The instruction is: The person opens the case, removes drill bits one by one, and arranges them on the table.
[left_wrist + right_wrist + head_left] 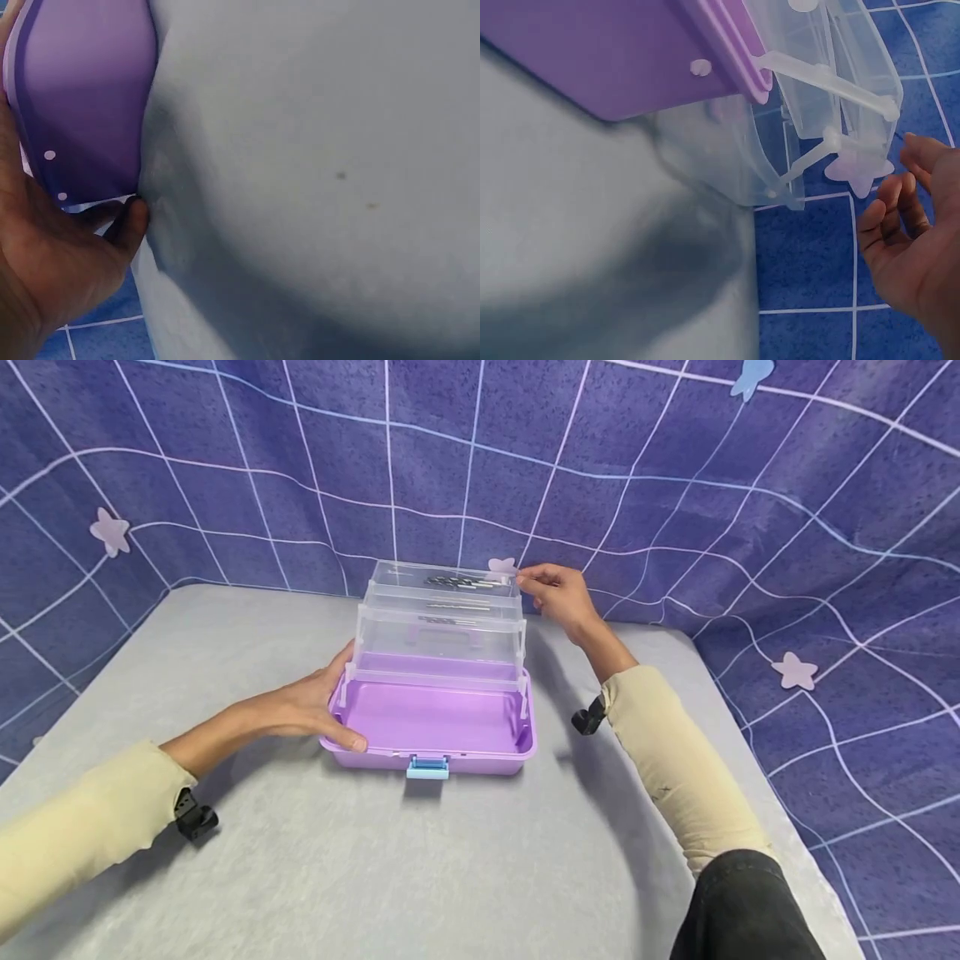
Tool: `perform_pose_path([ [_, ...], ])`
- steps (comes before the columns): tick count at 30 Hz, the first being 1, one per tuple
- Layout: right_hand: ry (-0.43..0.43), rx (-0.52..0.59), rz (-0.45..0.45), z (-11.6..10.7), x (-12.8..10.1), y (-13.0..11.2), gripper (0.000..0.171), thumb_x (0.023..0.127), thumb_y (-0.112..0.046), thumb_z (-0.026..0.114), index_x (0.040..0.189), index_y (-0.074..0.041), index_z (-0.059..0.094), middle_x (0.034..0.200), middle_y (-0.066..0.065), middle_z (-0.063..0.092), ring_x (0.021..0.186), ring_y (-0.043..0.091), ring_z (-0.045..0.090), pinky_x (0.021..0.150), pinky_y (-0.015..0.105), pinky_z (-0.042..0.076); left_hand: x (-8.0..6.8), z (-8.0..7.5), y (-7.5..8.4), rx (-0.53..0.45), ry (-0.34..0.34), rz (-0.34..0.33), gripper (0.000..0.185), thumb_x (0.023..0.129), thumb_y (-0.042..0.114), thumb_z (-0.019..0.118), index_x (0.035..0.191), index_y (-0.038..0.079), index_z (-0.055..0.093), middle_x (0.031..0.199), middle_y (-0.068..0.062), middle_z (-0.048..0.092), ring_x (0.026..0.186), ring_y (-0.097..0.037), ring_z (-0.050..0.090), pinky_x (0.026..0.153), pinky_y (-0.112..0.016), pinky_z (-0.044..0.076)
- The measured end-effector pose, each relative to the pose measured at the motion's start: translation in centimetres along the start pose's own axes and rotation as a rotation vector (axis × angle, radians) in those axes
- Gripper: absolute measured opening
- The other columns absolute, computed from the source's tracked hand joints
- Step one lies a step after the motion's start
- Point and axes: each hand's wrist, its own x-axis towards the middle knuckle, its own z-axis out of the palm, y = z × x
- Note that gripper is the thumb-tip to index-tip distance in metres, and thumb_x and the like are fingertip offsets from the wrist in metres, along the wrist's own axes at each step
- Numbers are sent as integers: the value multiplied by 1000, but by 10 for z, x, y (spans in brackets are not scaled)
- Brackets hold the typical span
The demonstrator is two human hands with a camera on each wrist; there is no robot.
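Note:
A purple toolbox (431,763) stands unfolded on the table, its clear stepped trays (450,645) raised behind the base. Several drill bits (459,582) lie in the top tray, with more thin bits (456,606) in the trays below. My left hand (307,706) grips the box's left end, thumb over the front left rim; the wrist view shows its fingers (133,225) at the purple wall. At the top tray's right end is my right hand (558,599), fingers (892,199) loosely bent, fingertips close to the tray's edge. Nothing shows in its grasp.
The light blue latch (428,767) hangs at the box's front. White link arms (832,82) join the trays to the base. A grey table (450,877) lies underneath, and a blue patterned cloth (300,460) with star shapes rises along its back edge.

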Motion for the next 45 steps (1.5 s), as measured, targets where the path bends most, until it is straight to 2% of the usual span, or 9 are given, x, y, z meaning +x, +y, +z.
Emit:
perform_pose_path([
  [6, -22, -62, -12, 8, 10, -2, 28, 106, -17, 77, 128, -1, 82, 92, -15, 73, 72, 8, 55, 55, 17, 41, 0, 1, 6, 1, 15, -28, 172, 70, 15, 108, 178, 24, -26, 178, -29, 34, 147, -45, 57, 125, -69, 46],
  [12, -14, -131, -12, 15, 16, 0, 28, 105, -20, 79, 127, -3, 84, 93, -10, 77, 77, 8, 59, 63, 18, 46, 2, 6, 5, -64, 15, -8, 166, 70, 12, 107, 179, 33, -16, 166, -25, 51, 135, -43, 67, 115, -60, 58],
  [17, -9, -274, -21, 21, 18, -2, 28, 103, -28, 80, 125, -11, 87, 129, 5, 85, 105, 13, 75, 94, 28, 59, 1, 10, 3, -66, 25, 3, 156, 69, 10, 108, 180, 28, 0, 163, -25, 54, 135, -45, 68, 114, -62, 60],
  [21, -18, -389, -21, 23, 20, -3, 29, 103, -34, 81, 125, -17, 88, 140, 4, 82, 139, 23, 71, 121, 42, 53, -1, 9, 4, -17, 30, -22, 152, 69, 15, 109, 179, 21, 3, 163, -25, 55, 136, -44, 68, 118, -66, 55],
  [24, -27, -417, -19, 23, 20, -3, 27, 102, -32, 80, 124, -17, 88, 135, 1, 84, 133, 21, 72, 115, 38, 54, 0, 8, 5, 12, 23, -32, 152, 70, 19, 109, 178, 19, 3, 164, -24, 55, 138, -43, 68, 122, -69, 52],
  [27, -35, -438, -29, 24, 21, -4, 25, 100, -27, 82, 122, -16, 88, 105, -4, 83, 104, 16, 68, 94, 31, 52, 0, 8, 6, 16, 19, -40, 152, 70, 20, 109, 178, 18, 2, 164, -24, 55, 139, -42, 67, 123, -70, 50],
  [33, -58, -518, -71, 29, 26, -9, 26, 98, -23, 82, 121, -10, 87, 61, -15, 41, 67, 9, 39, 68, 29, 36, -2, 9, 6, -14, 18, -52, 152, 71, 16, 108, 178, 20, 2, 164, -25, 53, 139, -43, 67, 122, -69, 52],
  [38, -75, -592, -86, 32, 28, -12, 26, 100, -22, 80, 121, -9, 86, 64, -12, 39, 70, 13, 40, 71, 32, 39, -4, 9, 7, -30, 15, -64, 150, 71, 16, 108, 178, 24, 3, 164, -25, 53, 138, -43, 68, 122, -68, 52],
  [45, -99, -707, -132, 31, 26, -16, 28, 103, -23, 75, 125, -8, 83, 92, 3, 50, 97, 24, 50, 97, 46, 50, -2, 9, 9, -24, 2, -37, 148, 73, 16, 108, 177, 27, 4, 164, -24, 54, 137, -42, 68, 121, -68, 53],
])
